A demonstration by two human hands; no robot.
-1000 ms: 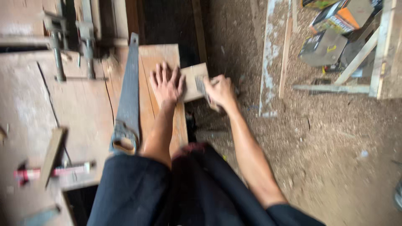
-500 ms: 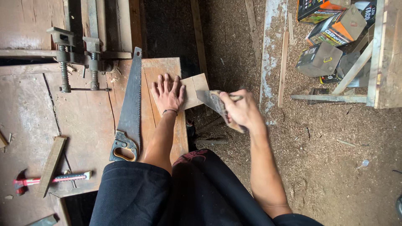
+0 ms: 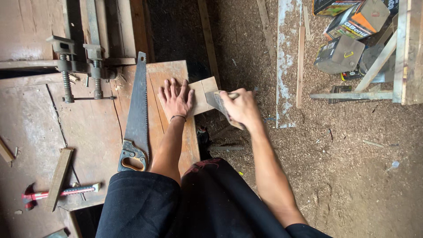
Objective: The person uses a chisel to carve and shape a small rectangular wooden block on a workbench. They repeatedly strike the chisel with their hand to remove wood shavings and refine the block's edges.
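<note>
My left hand lies flat, fingers spread, pressing a small pale wooden block onto a brown plank. The block sticks out past the plank's right edge. My right hand is closed on a grey flat sheet that looks like sandpaper, held against the block's right end. My knees in black shorts fill the bottom of the view.
A handsaw lies on the plank left of my left arm. Two screw clamps stand at the upper left. A red-handled hammer and a wood strip lie lower left. Boxes and a wooden frame sit upper right on the sawdust-covered ground.
My right hand with the grey sheet has moved back and forth along the block's right end. My left hand stays pressed flat in the same place.
</note>
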